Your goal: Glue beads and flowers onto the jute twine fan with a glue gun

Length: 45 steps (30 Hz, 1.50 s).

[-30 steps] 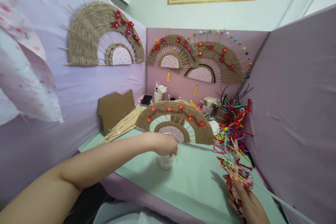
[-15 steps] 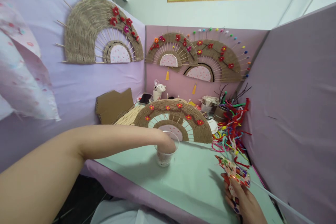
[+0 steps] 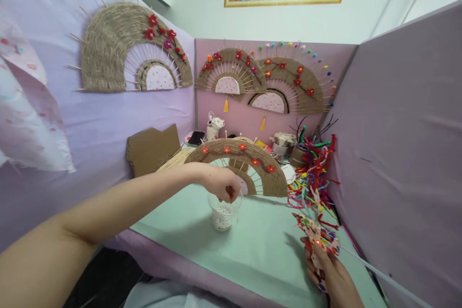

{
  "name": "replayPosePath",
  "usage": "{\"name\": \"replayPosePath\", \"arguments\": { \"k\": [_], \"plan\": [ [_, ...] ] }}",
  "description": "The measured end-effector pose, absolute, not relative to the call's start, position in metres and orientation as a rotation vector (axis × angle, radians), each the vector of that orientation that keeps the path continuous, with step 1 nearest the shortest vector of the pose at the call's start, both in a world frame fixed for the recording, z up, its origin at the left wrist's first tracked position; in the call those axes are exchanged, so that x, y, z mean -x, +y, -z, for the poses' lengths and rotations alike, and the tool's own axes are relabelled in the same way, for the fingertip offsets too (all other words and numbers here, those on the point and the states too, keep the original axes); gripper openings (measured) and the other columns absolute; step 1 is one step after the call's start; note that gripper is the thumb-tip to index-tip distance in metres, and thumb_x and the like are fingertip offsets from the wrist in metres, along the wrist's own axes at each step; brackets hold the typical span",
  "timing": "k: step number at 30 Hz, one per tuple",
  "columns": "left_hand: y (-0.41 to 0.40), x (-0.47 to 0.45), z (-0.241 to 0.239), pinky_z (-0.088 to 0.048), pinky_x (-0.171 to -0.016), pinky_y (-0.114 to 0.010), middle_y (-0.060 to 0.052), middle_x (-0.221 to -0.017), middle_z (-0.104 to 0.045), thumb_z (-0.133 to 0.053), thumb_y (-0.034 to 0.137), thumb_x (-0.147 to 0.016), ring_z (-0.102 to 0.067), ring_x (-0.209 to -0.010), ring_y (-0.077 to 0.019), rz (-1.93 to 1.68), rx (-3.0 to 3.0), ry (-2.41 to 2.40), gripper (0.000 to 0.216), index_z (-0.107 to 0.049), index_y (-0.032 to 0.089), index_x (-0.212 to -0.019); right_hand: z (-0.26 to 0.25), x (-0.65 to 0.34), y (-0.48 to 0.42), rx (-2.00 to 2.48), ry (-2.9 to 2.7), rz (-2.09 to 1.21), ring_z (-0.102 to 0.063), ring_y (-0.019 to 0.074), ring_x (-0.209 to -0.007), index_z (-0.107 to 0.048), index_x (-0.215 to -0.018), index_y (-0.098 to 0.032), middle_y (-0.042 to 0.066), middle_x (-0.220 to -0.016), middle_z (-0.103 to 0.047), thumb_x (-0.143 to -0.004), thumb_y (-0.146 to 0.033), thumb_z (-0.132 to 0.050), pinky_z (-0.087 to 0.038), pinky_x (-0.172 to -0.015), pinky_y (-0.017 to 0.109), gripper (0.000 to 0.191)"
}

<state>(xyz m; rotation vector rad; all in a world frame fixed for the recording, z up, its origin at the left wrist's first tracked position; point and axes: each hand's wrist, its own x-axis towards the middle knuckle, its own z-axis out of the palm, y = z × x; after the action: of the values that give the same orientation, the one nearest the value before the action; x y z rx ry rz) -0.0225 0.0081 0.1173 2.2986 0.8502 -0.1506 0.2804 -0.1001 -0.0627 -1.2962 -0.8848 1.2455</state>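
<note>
Just over the rim of a clear plastic cup (image 3: 222,216) of small white beads is my left hand (image 3: 224,184), its fingertips pinched together and pointing down. Whatever is between them is too small to make out. My right hand (image 3: 330,267) is wrapped round the handle of a glue gun (image 3: 314,233) with a colourful patterned cover and a small red light. Its nozzle points left, and a white cord trails to the right. Behind the cup a twine-woven fan (image 3: 276,180) with red flowers stands on the table.
Pipe cleaners (image 3: 314,168) in many colours heap up at the right of the pale green table (image 3: 260,245). Cardboard (image 3: 153,149), a phone (image 3: 197,138) and thin sticks (image 3: 173,160) lie at the back left. Finished fans (image 3: 108,43) hang on the partitions.
My left hand has come up out of the cup, its fingers pinched, so the white beads now show. The right hand keeps its hold on the glue gun. The view has shifted slightly.
</note>
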Motion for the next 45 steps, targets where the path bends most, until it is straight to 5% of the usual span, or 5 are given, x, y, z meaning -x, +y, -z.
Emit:
{"name": "replayPosePath", "arguments": {
  "k": [4,9,15,45],
  "plan": [
    [-0.004,0.061,-0.130,-0.039,-0.055,-0.020,0.000,-0.069,-0.061,-0.060,0.015,-0.072,-0.052,-0.061,-0.0099,-0.271,-2.138,0.858,0.012,-0.068,0.017,-0.081,0.059,-0.280,-0.100,1.323,-0.887,-1.228,-0.037,0.0091,-0.053,-0.060,-0.084,-0.016,-0.004,-0.062,-0.047,-0.069,-0.064,-0.067,-0.030,-0.043,0.020,0.050],
    [-0.012,0.109,-0.100,-0.039,-0.052,-0.017,0.000,-0.069,-0.060,-0.068,0.018,-0.070,-0.049,-0.057,-0.0069,-0.874,-1.597,0.899,0.006,-0.067,0.014,-0.075,0.056,-0.273,-0.100,1.400,-0.933,-1.178,-0.037,0.0096,-0.052,-0.052,-0.062,-0.018,-0.004,-0.057,-0.044,-0.063,-0.065,-0.069,-0.032,-0.044,0.021,0.050],
    [0.001,0.141,-0.053,-0.047,-0.054,-0.016,-0.005,-0.071,-0.066,-0.071,0.009,-0.065,-0.057,-0.057,-0.0069,-1.321,-1.024,0.784,0.009,-0.068,0.012,-0.073,0.040,-0.258,-0.101,1.425,-0.921,-1.134,-0.040,0.0112,-0.053,-0.060,-0.077,-0.018,-0.003,-0.061,-0.047,-0.068,-0.061,-0.067,-0.032,-0.044,0.021,0.044],
    [0.012,0.140,-0.005,-0.048,-0.054,-0.009,-0.001,-0.073,-0.055,-0.059,0.001,-0.078,-0.055,-0.059,-0.0026,-1.327,-0.475,0.245,0.011,-0.058,0.011,-0.084,-0.090,-0.156,-0.050,1.273,-1.737,-1.111,-0.037,0.0105,-0.048,-0.056,-0.065,-0.018,-0.002,-0.056,-0.043,-0.079,-0.060,-0.058,-0.028,-0.043,0.025,0.044]
  ]
}}
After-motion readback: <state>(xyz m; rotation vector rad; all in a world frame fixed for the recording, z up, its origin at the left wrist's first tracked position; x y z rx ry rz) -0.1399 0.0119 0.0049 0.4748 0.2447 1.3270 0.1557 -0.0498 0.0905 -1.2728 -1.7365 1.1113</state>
